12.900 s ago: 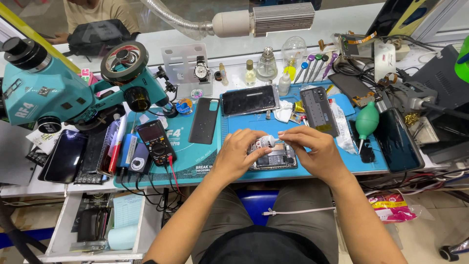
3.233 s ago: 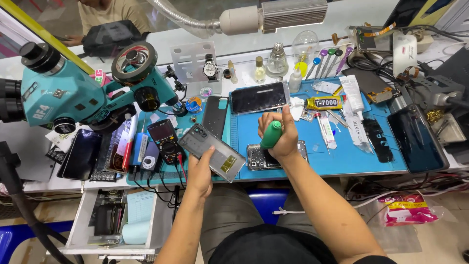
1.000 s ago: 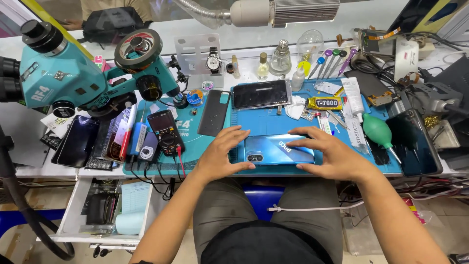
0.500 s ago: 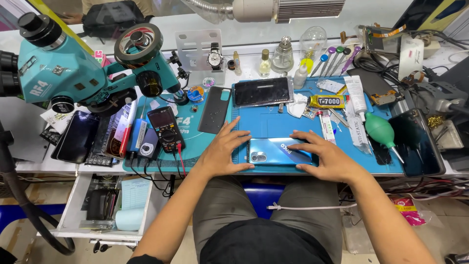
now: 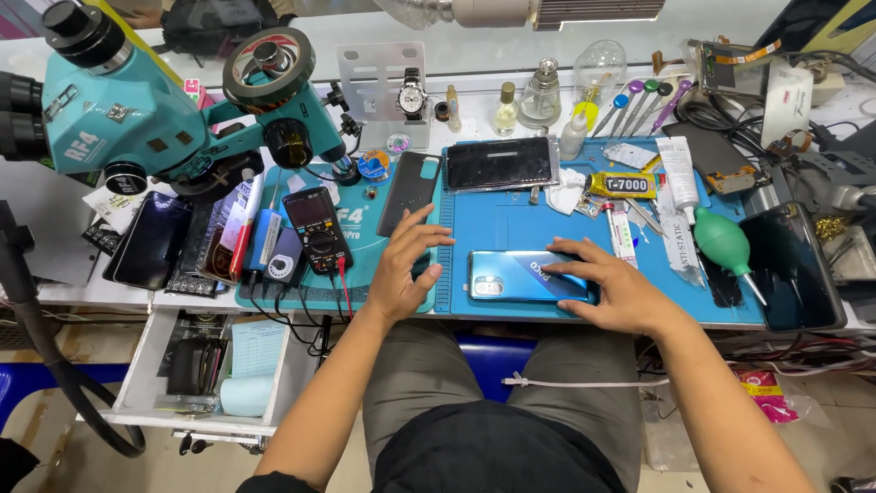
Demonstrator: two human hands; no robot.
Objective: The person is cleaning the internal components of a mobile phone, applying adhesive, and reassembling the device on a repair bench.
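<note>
A glossy blue smartphone [image 5: 527, 276] lies back-up and flat on the blue silicone work mat [image 5: 511, 219], near the mat's front edge, its camera block at the left end. The person's right hand [image 5: 610, 288] rests on the phone's right end, fingers spread and laid flat over it, not curled around it. The left hand [image 5: 408, 266] is open too, fingers splayed, palm down on the mat just left of the phone and not touching it. Beyond the phone, a second dark phone with a black glass face [image 5: 498, 163] lies across the back of the mat, and a yellow-labelled glue tube [image 5: 620, 185] sits to its right. A green rubber air blower [image 5: 724, 245] lies right of the right hand. A black multimeter [image 5: 316, 229] lies left of the left hand, below the teal microscope [image 5: 137, 119].
</note>
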